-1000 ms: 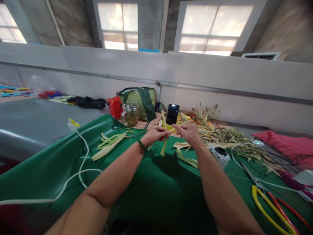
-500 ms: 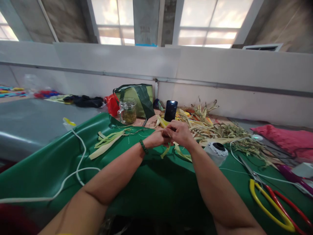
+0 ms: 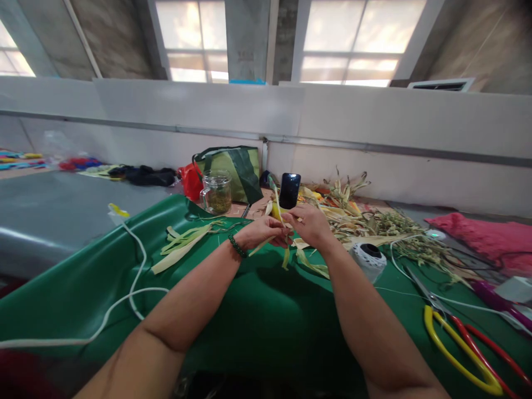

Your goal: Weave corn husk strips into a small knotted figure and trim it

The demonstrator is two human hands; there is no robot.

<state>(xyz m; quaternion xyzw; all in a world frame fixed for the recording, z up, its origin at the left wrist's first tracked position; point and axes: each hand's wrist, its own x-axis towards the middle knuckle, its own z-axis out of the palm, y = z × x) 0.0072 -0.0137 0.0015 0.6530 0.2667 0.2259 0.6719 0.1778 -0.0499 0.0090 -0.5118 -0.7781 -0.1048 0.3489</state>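
Head view: left hand partly hides husk strip; scissors cropped.

1 glass mug stands before 1 green bag; a dark heap, possibly cloth, lies farther left.

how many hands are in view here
2: the left hand, with a green bracelet at its wrist, holds husk strips mid-picture; the right hand is close beside it. Some fingers are hidden, but no other hand shows.
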